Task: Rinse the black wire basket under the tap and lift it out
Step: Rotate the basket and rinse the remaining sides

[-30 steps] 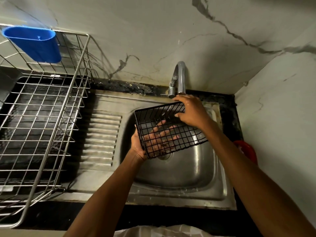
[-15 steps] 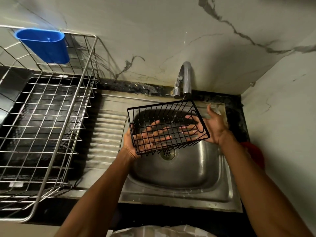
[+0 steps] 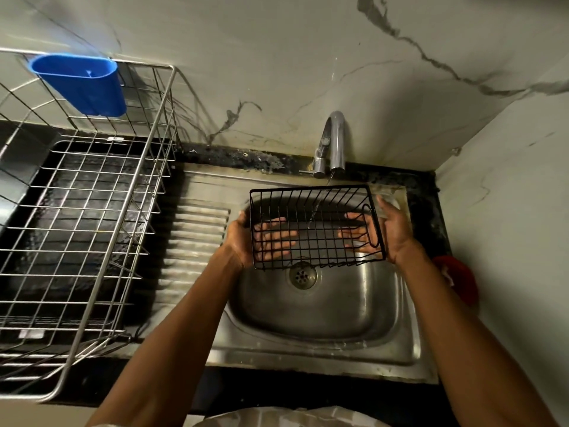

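Rinse step in hand: basket (image 3: pixel 315 226) is held over the sink (image 3: pixel 323 343) under the tap (image 3: pixel 334 143) stream, cradled by left hand (image 3: pixel 246 238) and right hand (image 3: pixel 389 234), fingers (image 3: pixel 278 238) spread flat beneath. Next, likely a firmer grip for lifting out.

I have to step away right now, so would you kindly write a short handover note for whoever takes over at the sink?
Left hand: flat under the left end of the black wire basket, fingers straight, carrying it.
Right hand: flat under the right end, fingers straight, thumb up beside it.
Basket: held roughly level above the sink bowl, over the drain, below the tap.
Done: the tap runs; a thin stream falls through the basket's middle.
Left: finish rinsing, then lift the basket out. The steel dish rack stands to the left.
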